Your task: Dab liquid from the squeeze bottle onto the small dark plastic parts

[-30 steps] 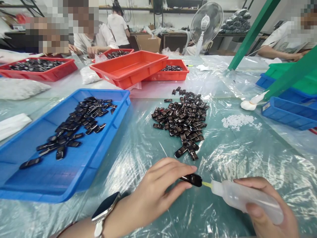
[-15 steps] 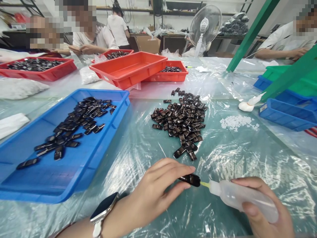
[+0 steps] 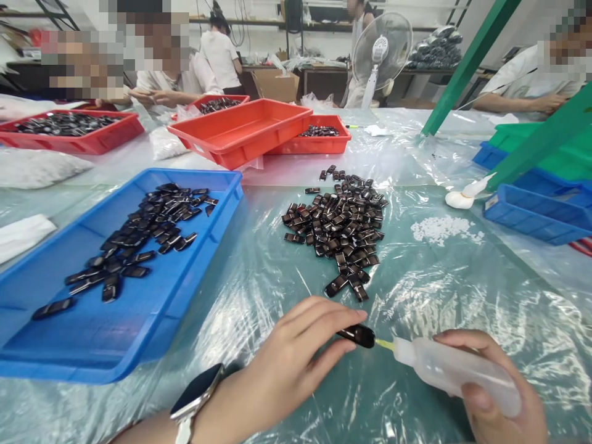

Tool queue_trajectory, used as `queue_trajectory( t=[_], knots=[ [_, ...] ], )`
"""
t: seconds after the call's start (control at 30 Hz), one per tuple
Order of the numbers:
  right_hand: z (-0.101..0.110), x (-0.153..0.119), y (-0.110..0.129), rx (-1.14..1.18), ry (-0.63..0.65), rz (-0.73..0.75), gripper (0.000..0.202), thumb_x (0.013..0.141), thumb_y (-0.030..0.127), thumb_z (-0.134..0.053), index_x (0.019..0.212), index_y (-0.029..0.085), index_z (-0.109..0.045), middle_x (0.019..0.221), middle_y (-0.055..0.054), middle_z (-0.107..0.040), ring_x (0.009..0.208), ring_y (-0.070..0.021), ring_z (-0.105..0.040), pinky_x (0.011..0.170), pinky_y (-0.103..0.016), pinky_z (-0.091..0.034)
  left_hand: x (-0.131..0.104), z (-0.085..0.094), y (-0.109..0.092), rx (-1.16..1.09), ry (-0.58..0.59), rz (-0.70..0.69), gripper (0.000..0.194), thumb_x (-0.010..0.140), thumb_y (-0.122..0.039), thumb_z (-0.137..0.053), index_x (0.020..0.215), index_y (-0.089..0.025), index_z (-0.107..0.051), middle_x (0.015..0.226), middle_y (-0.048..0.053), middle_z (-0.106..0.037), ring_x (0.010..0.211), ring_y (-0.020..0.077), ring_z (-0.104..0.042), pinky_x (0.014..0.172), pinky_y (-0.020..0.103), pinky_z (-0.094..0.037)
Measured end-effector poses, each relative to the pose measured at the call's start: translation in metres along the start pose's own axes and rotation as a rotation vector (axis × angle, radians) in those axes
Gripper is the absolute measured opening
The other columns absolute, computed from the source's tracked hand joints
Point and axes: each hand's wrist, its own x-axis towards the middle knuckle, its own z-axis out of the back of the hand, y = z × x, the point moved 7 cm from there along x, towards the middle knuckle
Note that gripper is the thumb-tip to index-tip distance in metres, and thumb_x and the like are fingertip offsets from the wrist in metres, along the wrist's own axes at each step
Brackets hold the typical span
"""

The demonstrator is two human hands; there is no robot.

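Between its thumb and fingers, my left hand (image 3: 296,357) pinches a glossy black piece (image 3: 361,335). My right hand (image 3: 504,382) is wrapped round a translucent squeeze bottle (image 3: 462,371), whose yellowish tip points left and meets the right end of the black piece. Beyond my left hand lies a pile of similar black pieces (image 3: 340,216) on the plastic-covered table (image 3: 259,265). Small white bits (image 3: 444,229) are spread to the right of the pile.
A blue tray (image 3: 185,290) with black pieces stands at the left. Red trays (image 3: 240,132) are further back. At the right are blue bins (image 3: 536,213), a white pouch (image 3: 460,198) and a green post (image 3: 467,68). Other people work behind the table.
Both hands keep their holds and have barely moved. A person behind the fan has come more into view, and the people at the left have shifted slightly.
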Motion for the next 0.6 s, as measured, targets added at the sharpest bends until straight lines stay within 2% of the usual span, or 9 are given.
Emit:
queue_trajectory(
  t=[0.07,0.13,0.23,0.27,0.33,0.43,0.5,0.6],
  knots=[
    [0.008,0.006,-0.012,0.071,-0.009,-0.025,0.054,0.056,0.076,-0.072,0.079,0.028,-0.066,0.074,-0.001,-0.055,0.059,-0.0171,-0.048,0.05,-0.026,-0.037,0.0,0.001,0.008,0.015,-0.027,0.062,0.033,0.099,-0.016,-0.054,0.131,-0.024,-0.051,0.119,0.004,-0.061,0.108,0.0154,-0.056,0.092,0.028,-0.047],
    [0.017,0.014,-0.025,0.182,0.001,-0.057,0.056,0.057,0.078,-0.069,0.077,0.026,-0.066,0.061,0.0,-0.051,0.052,-0.016,-0.045,0.046,-0.026,-0.037,0.001,0.004,0.017,0.025,-0.073,0.127,0.03,0.1,-0.018,-0.052,0.129,-0.025,-0.052,0.118,0.003,-0.059,0.107,0.0158,-0.056,0.091,0.029,-0.047],
    [0.027,0.025,-0.033,0.288,0.012,-0.098,0.047,0.079,0.073,-0.053,0.081,0.027,-0.065,0.05,0.002,-0.047,0.049,-0.016,-0.046,0.05,-0.027,-0.044,0.004,0.008,0.025,0.021,-0.118,0.177,0.026,0.101,-0.02,-0.05,0.125,-0.025,-0.054,0.117,0.004,-0.058,0.105,0.0169,-0.056,0.089,0.03,-0.048],
    [0.03,0.029,-0.032,0.287,0.006,-0.099,0.042,0.085,0.067,-0.049,0.085,0.028,-0.065,0.052,0.002,-0.05,0.054,-0.0167,-0.05,0.056,-0.026,-0.047,0.004,0.008,0.026,0.015,-0.122,0.186,0.026,0.101,-0.021,-0.049,0.126,-0.026,-0.054,0.117,0.004,-0.057,0.105,0.0173,-0.056,0.089,0.031,-0.048],
    [0.032,0.038,-0.027,0.258,-0.005,-0.086,0.033,0.089,0.058,-0.051,0.093,0.028,-0.064,0.066,0.0,-0.06,0.072,-0.0185,-0.06,0.073,-0.026,-0.05,0.004,0.006,0.027,-0.003,-0.106,0.208,0.028,0.102,-0.021,-0.047,0.129,-0.027,-0.053,0.118,0.005,-0.056,0.105,0.0177,-0.056,0.089,0.032,-0.048],
    [0.025,0.051,-0.019,0.151,0.034,-0.058,0.035,0.081,0.056,-0.065,0.102,0.028,-0.065,0.098,-0.005,-0.07,0.105,-0.0251,-0.061,0.094,-0.033,-0.046,0.003,0.001,0.028,-0.039,-0.064,0.222,0.028,0.102,-0.021,-0.044,0.128,-0.028,-0.054,0.119,0.005,-0.055,0.103,0.0171,-0.057,0.088,0.031,-0.049],
    [0.015,0.057,-0.018,0.073,0.07,-0.032,0.043,0.075,0.053,-0.073,0.108,0.027,-0.065,0.107,-0.008,-0.07,0.11,-0.0298,-0.06,0.098,-0.04,-0.044,0.002,-0.001,0.029,-0.066,-0.048,0.22,0.026,0.102,-0.021,-0.045,0.125,-0.028,-0.055,0.118,0.004,-0.056,0.101,0.0163,-0.059,0.086,0.03,-0.049],
    [0.002,0.056,-0.018,-0.067,0.072,0.058,0.051,0.071,0.051,-0.076,0.112,0.025,-0.061,0.109,-0.009,-0.069,0.106,-0.032,-0.061,0.095,-0.045,-0.044,0.003,-0.002,0.032,-0.102,-0.042,0.235,0.024,0.101,-0.023,-0.047,0.124,-0.028,-0.055,0.116,0.003,-0.058,0.097,0.0159,-0.06,0.082,0.029,-0.049]
  ],
)
